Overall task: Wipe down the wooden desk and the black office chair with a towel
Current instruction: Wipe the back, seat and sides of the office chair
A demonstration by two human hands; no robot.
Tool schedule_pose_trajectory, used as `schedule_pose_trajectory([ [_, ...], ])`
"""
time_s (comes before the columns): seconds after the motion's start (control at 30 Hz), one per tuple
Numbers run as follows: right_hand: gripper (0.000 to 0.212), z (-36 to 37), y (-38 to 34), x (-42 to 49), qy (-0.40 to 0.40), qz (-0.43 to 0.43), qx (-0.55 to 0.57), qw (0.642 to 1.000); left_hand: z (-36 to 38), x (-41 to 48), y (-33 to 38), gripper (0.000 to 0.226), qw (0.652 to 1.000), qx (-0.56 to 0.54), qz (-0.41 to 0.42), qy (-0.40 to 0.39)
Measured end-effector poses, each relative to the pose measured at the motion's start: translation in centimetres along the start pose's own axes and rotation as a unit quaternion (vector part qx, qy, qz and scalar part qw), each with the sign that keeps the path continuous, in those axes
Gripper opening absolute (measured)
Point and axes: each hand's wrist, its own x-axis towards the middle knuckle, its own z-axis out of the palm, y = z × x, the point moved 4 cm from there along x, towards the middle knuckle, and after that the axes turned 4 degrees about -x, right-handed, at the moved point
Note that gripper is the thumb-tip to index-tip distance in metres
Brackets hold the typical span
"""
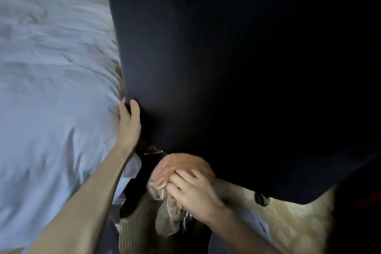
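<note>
1. Black office chair (237, 68): large dark panel, seemingly the backrest, filling the upper and right part of the view. Its lower edge runs diagonally from left of centre down to the right. One dark caster (261, 198) shows beneath that edge, on the floor.

2. Left hand (128, 125): grip clamped on the chair's lower left edge, thumb laid on the near face, fingers wrapped behind the edge. Bare forearm extends to the bottom left corner.

3. Right hand (192, 194): grip closed on a bunched towel, fingers curled into the cloth. It sits below the chair's lower edge, near centre bottom.

4. Towel (181, 168): pinkish, fuzzy, crumpled. Upper bundle is pressed against the underside of the chair's lower edge; a loose tail with fringe hangs down below the right hand.

5. Bed (51, 68): white, wrinkled bedding occupying the left half, just beside the chair. The left hand lies between bedding and chair edge.

6. Floor (288, 222): pale patterned carpet, visible at bottom centre and bottom right.

7. Dark chair parts under the panel, left of the towel: detail too dim to tell.
</note>
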Motion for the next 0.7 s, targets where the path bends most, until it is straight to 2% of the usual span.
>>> schedule_pose_trajectory([
  [0.07, 0.019, -5.5, 2.3, -1.0, 0.139, 0.023, -0.048, 0.989, 0.6, 0.3, -0.5, 0.062, 0.999, 0.018, -0.011, 0.031],
  [0.13, 0.023, -12.5, 6.2, -2.1, 0.283, 0.09, -0.128, 0.946, 0.8, 0.5, -1.0, 0.07, 0.996, 0.027, -0.051, 0.064],
  [0.17, 0.02, -15.2, 8.2, -2.5, 0.314, 0.105, -0.175, 0.927, 0.8, 0.6, -1.3, 0.075, 0.994, 0.012, -0.074, 0.074],
  [0.23, 0.016, -17.6, 10.6, -3.0, 0.334, 0.113, -0.215, 0.911, 0.6, 0.6, -2.0, 0.092, 0.984, -0.069, -0.147, 0.068],
  [0.3, 0.019, -16.2, 10.2, -2.4, 0.323, 0.111, -0.22, 0.914, 1.1, 0.5, -2.7, 0.105, 0.959, -0.172, -0.226, 0.001],
  [0.4, 0.022, -11.4, 8.2, -1.1, 0.283, 0.169, -0.173, 0.928, 1.4, 0.4, -2.6, 0.113, 0.948, -0.184, -0.251, -0.067],
  [0.43, 0.023, -10.0, 7.6, -0.6, 0.227, 0.17, -0.176, 0.943, 1.3, 0.2, -2.7, 0.116, 0.947, -0.177, -0.258, -0.068],
  [0.5, 0.028, -6.6, 5.6, -0.5, 0.083, 0.095, -0.217, 0.968, 1.1, -0.5, -3.0, 0.117, 0.941, -0.173, -0.279, -0.081],
  [0.53, 0.029, -5.5, 4.5, -0.9, 0.017, 0.052, -0.207, 0.977, 1.2, -0.9, -3.1, 0.114, 0.937, -0.173, -0.288, -0.098],
  [0.6, 0.028, -4.8, 2.8, -1.4, -0.079, 0.03, -0.174, 0.981, 1.5, -1.9, -3.1, 0.108, 0.926, -0.178, -0.313, -0.116],
  [0.63, 0.024, -5.1, 2.3, -1.3, -0.084, 0.037, -0.159, 0.983, 1.7, -2.3, -3.3, 0.109, 0.92, -0.178, -0.326, -0.124],
  [0.7, 0.027, -7.4, 2.5, -1.2, -0.035, 0.062, -0.167, 0.983, 1.8, -2.9, -3.5, 0.117, 0.916, -0.176, -0.338, -0.127],
])
